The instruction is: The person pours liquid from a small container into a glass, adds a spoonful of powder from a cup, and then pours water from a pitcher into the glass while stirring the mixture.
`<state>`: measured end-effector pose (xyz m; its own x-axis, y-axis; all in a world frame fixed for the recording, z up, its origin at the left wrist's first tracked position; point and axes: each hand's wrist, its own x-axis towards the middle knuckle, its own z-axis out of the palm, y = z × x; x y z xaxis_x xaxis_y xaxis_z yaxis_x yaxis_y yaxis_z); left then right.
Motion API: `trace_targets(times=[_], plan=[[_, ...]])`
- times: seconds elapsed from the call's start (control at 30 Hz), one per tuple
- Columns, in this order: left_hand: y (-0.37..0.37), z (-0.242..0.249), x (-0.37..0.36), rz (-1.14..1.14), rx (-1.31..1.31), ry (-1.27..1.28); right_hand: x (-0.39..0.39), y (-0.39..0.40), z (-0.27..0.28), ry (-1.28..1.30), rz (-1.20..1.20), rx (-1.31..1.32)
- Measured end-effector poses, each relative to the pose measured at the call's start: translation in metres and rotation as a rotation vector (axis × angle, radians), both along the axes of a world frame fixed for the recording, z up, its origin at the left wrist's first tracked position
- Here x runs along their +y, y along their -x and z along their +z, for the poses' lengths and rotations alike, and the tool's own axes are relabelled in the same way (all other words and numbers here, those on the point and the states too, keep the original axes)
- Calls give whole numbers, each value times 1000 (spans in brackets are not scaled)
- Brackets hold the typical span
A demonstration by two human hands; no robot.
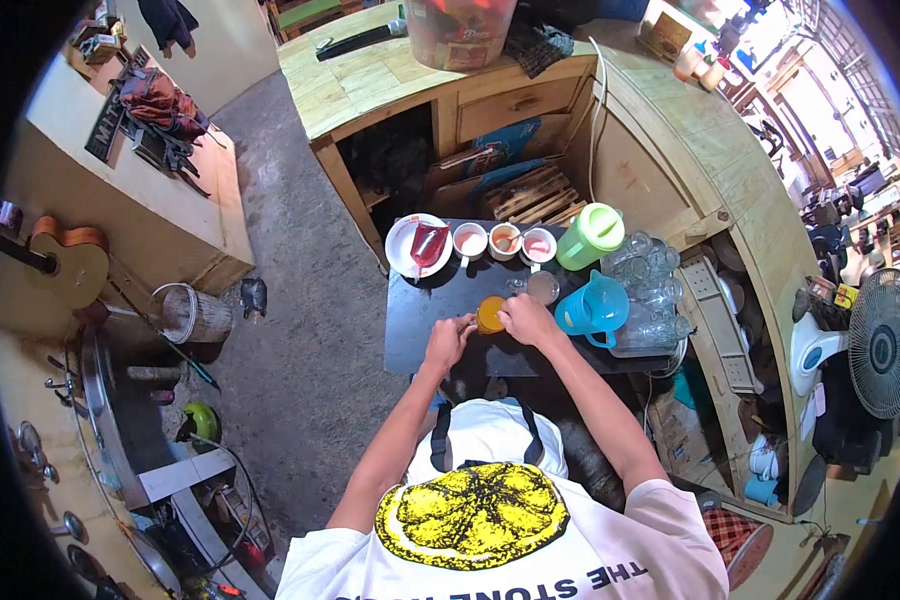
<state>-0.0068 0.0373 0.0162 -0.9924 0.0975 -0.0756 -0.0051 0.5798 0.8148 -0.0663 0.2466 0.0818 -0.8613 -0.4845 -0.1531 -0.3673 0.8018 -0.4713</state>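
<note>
A glass mug of orange drink (490, 313) stands on the small black table (415, 340) between my hands. My left hand (448, 342) is closed at the mug's left side, fingers pinched where its handle seems to be. At the right rim, my right hand (525, 320) has its fingers curled together; whatever they hold is hidden. Just behind it is a glass mug of brownish drink (542, 289). Three white cups, a left cup (469, 240), a middle cup (505, 240) and a right cup (538, 245), line the far side beside a white plate (400, 245) bearing a red packet (429, 246).
To the right stand a blue pitcher (595, 305), a green lidded pitcher (592, 236) and several clear glasses (650, 285). A wooden counter (650, 110) curves behind the table. A fan (878, 345) is at far right, a bucket (192, 313) on the floor at left.
</note>
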Motion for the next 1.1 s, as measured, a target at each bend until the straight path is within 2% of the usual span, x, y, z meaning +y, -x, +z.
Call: trace_targets(times=[0.07,0.17,0.27,0.37,0.47,0.57,0.67,0.87,0.97,1.1], plan=[[0,5,1,-3,-24,4,-2,-1,8,63,11,-22],[0,5,-1,-6,-22,6,-4,-2,5,105,-95,50],[1,5,0,-9,-19,3,-2,-3,6,-14,-88,53],[1,3,0,-19,-19,11,-3,-1,11,-11,32,-50],[1,2,0,-27,-17,42,-8,-1,10,54,11,34],[2,1,1,-20,-12,23,-7,-2,9,12,-26,80],[2,1,0,-20,0,20,-3,2,5,-27,63,1],[0,-1,1,-9,0,2,2,1,3,98,-24,105],[2,0,1,-20,-11,16,6,5,5,3,60,-60],[1,7,1,-13,-9,10,1,3,12,109,-35,31]])
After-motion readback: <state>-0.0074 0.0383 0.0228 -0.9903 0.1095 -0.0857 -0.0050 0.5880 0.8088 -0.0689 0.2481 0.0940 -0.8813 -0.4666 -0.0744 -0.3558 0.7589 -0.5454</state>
